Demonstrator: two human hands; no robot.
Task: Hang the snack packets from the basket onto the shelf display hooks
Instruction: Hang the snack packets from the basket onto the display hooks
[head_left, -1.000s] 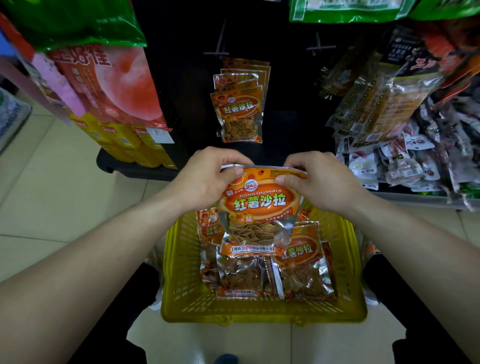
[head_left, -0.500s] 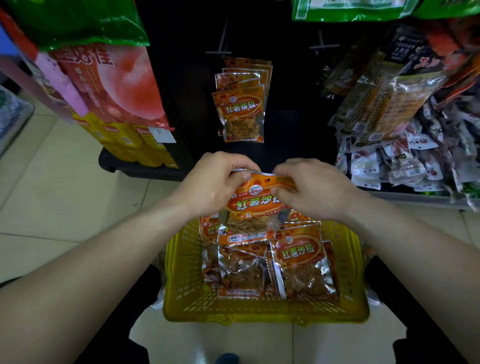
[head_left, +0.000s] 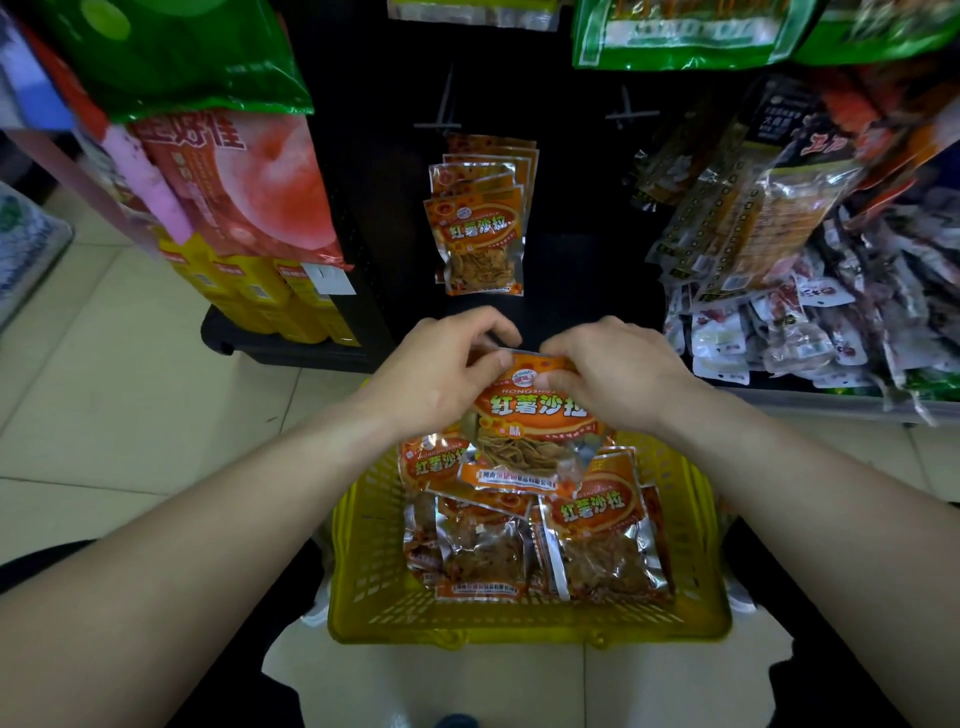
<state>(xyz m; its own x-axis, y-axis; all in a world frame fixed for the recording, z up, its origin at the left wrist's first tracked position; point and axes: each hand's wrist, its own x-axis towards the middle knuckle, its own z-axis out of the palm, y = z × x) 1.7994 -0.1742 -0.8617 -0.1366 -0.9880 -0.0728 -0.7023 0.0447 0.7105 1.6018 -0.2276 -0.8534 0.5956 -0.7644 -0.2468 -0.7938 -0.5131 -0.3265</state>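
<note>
Centre frame: my left hand (head_left: 441, 374) and right hand (head_left: 618, 379) both pinch the top edge of one orange snack packet (head_left: 535, 415), thumbs on the front face, fingers curled behind. The packet hangs upright over the far end of the yellow basket (head_left: 363, 571).

Print on the held packet: "HONGSH…" in small Latin letters, partly under my right thumb; below it, large yellow characters 红薯沙拉. A clear window shows pale fried strips. There is a white line of text on the bottom band, too small to read.

Lower centre: more packets in the basket (head_left: 597, 525), same orange design, same 红薯沙拉 legible on the right one and partly on the one at the left. They lie overlapping, silver edges showing.

Upper centre: a bunch of hung packets (head_left: 478, 234) of the same kind on the dark shelf panel (head_left: 571, 182), the front one reading 红薯沙拉. An empty hook (head_left: 439, 111) sits above it, and a second hook (head_left: 628, 109) to the right.

Upper left: a red bag (head_left: 249, 182) with large characters, the last two reading 好佳. Upper right: green bags (head_left: 680, 36), writing blurred.
</note>
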